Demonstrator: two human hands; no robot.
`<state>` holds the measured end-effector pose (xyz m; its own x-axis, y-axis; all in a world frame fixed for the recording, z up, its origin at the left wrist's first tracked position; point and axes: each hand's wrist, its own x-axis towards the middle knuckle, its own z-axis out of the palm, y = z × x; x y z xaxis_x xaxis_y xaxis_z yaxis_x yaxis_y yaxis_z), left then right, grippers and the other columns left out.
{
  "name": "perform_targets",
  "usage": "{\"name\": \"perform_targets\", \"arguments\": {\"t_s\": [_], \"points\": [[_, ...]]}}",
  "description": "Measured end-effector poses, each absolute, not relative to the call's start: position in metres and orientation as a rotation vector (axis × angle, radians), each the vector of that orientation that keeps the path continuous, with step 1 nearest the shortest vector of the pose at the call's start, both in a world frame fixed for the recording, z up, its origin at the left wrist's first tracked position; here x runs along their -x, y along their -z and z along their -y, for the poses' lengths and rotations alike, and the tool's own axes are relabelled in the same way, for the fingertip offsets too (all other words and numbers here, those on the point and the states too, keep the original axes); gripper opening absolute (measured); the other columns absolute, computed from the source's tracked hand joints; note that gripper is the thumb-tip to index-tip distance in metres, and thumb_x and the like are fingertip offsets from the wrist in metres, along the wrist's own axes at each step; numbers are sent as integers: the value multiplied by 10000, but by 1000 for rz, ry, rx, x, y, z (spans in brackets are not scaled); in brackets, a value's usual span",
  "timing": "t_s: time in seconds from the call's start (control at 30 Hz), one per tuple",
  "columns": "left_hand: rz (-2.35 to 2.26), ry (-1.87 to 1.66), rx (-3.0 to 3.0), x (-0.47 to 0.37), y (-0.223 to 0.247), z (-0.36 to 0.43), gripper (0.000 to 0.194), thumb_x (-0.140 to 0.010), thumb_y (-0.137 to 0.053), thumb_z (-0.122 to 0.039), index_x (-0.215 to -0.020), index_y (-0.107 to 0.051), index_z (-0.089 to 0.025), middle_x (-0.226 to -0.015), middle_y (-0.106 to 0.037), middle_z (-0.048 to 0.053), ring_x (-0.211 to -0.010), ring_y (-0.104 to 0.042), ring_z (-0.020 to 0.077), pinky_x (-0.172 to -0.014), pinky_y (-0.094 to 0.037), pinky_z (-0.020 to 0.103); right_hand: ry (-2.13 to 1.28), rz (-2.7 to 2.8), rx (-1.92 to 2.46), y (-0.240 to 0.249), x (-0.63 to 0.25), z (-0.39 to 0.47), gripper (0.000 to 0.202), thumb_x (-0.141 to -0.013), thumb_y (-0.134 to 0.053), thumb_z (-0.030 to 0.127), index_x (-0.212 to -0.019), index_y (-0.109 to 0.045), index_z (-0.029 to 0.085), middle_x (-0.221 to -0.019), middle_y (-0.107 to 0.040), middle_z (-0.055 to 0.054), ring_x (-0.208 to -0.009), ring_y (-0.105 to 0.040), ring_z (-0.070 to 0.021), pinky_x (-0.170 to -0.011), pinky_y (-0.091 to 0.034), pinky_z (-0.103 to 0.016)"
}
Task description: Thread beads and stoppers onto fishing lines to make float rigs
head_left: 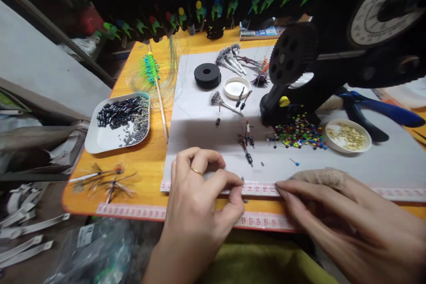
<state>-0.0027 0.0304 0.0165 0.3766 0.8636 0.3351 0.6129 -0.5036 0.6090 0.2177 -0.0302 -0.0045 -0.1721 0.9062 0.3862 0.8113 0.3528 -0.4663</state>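
My left hand (pixel 203 199), with a ring on one finger, has thumb and index fingertip close together over the tape measure (pixel 262 189) on the board's front edge. Tiny grey pieces show by those fingertips; whether one is pinched is unclear. To the right, my right hand (pixel 346 213) also pinches thumb and index together at the tape, what it holds too small to make out. Beyond the hands lie a dark small assembly with black barrel-shaped parts (pixel 248 157), a loose grey bead (pixel 262 163) and a blue-headed pin (pixel 294 162).
A white tray (pixel 91 142) of black and grey parts stands left. Colourful pins (pixel 296 135) are heaped near a dish (pixel 368 144) of gold bits. Blue-handled pliers (pixel 389 106) lie right. A black machine (pixel 286 57) rises behind; a black spool (pixel 207 80) sits on the white board (pixel 193 111).
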Motion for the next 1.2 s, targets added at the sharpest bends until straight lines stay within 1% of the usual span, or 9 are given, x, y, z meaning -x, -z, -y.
{"name": "perform_targets", "arguments": {"t_s": [0.3,0.5,0.6,0.67,0.8,0.87,0.97,1.1,1.2], "points": [[-1211,-1022,-2341,8,-16,-26,178,-776,-677,-39,-834,-698,-206,-955,-591,77,-994,-465,257,-854,-432,395,-291,1849,1521,-7,-201,33,183,-893,-632,133,-1045,-629,234,-958,-611,-33,-853,-624,-142,-707,-497,-228],[-996,-1118,-2212,2,-9,12,240,-812,-590,-4,-920,-628,-215,-870,-607,39,-875,-531,199,-806,-455,332,-1566,928,955,-7,-177,55,68,-1019,-472,271,-964,-511,279,-927,-644,4,-637,-647,-80,-483,-504,-157],[-1008,-1070,-1724,-8,-7,28,265,-988,-451,-194,-1207,-592,-244,-1074,-639,81,-870,-583,186,-800,-491,332,-1728,701,819,-5,-168,61,124,-979,-576,325,-922,-522,229,-822,-635,20,-630,-628,-52,-515,-482,-125],[-949,-1021,-1526,-16,-9,32,346,-996,-471,-378,-1300,-599,-271,-1205,-622,113,-925,-613,217,-823,-518,362,-1704,728,902,-3,-167,64,203,-936,-642,371,-908,-532,203,-751,-625,25,-595,-605,-42,-534,-483,-128],[-841,-996,-1351,-28,-14,28,258,-942,-586,-379,-872,-788,-235,-1024,-669,104,-969,-650,244,-817,-553,349,-1538,1061,1175,0,-167,72,326,-939,-572,504,-1006,-532,188,-739,-635,-4,-537,-611,-83,-471,-495,-175],[-855,-1016,-1220,-34,-13,27,258,-928,-619,-370,-793,-773,-212,-881,-674,65,-735,-645,141,-659,-547,233,-1414,1226,1267,1,-168,79,303,-978,-497,478,-991,-543,179,-768,-644,-25,-528,-618,-98,-448,-502,-196],[-855,-953,-935,-41,-9,30,294,-868,-679,-455,-803,-739,-175,-715,-668,20,-404,-471,22,-358,-356,113,-1174,1405,1364,-1,-177,90,228,-991,-491,347,-866,-589,184,-752,-642,-20,-581,-627,-105,-530,-530,-215],[-839,-979,-762,-47,-11,34,321,-772,-777,-461,-765,-730,-143,-617,-679,15,-374,-546,51,-321,-384,98,-661,1614,1526,-12,-228,94,123,-900,-587,231,-843,-696,240,-765,-698,-11,-698,-668,-147,-664,-550,-256],[-893,-1034,-742,-45,-16,34,306,-732,-816,-434,-786,-757,-139,-642,-715,23,-342,-530,38,-292,-368,78,-150,1504,1744,-23,-295,88,171,-869,-605,260,-990,-717,217,-1013,-727,-102,-915,-693,-251,-815,-553,-375]]}}
